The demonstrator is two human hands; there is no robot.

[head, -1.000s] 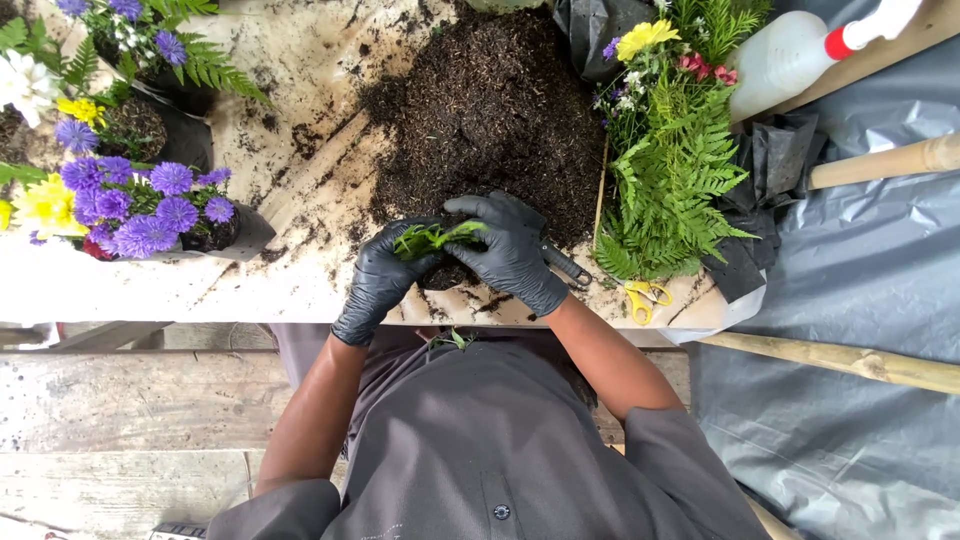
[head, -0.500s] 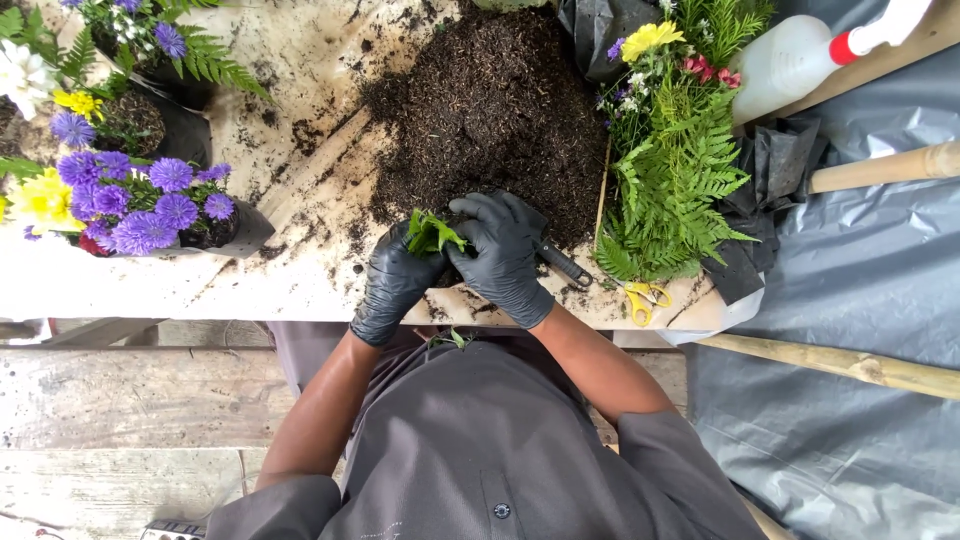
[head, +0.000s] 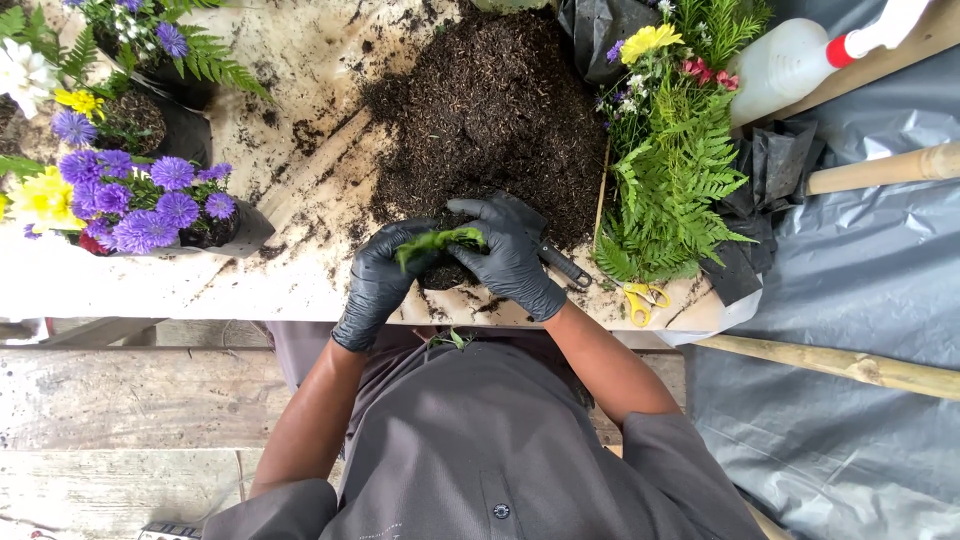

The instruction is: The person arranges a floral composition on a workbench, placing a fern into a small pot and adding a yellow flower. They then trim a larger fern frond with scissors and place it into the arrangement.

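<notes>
Holding: our left hand [head: 385,272] and right hand [head: 510,255] clamp a green seedling [head: 438,240]; Behind: soil heap [head: 490,110] on our table [head: 300,130]

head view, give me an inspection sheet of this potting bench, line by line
surface: pale bench top, smeared with dirt, with a big soil heap in the middle.
job's things: small green plant with a dark root ball, held between both hands at the near edge.
clutter: purple asters in a pot on the left; ferns and mixed flowers on the right; yellow-handled scissors at the edge; white spray bottle with a red collar; empty black plastic pots.
hands: left hand and right hand, both in black gloves, closed around the plant.
cables: nothing seen.
surroundings: grey sheeting, bamboo poles, wooden planks below.
</notes>
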